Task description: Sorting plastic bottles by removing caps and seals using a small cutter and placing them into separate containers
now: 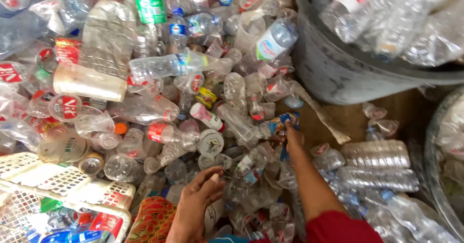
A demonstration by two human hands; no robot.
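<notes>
Down on the floor, amid a spread of crushed plastic, the right hand (291, 135) reaches out from a red sleeve (338, 228) and closes its fingers on a small clear bottle with a blue and orange label (278, 125), which lies at the near edge of the heap, just beside a strip of bare brown floor (353, 122). The left hand (198, 204) rests lower down, fingers loosely curled and holding nothing, lying on flattened bottles close to a red patterned cloth (154, 219).

That bottle looks empty, so I judge it very light, thin-walled and easy to dent; the film label may be slick, and the stiffer neck or cap end seems the surest place to pinch.

Around it everything is loose: clear bottles, cups and a cloudy tumbler (89, 82) piled deep, likely to shift and rattle underfoot. A white lattice basket (63, 185) holding bright wrappers sits at the lower left. A big grey tub (348, 69), filled with more bottles, stands at the upper right, with the rim of a second container (435, 175) at the far right. Several ribbed bottles (377, 165) lie side by side near the right arm.
</notes>
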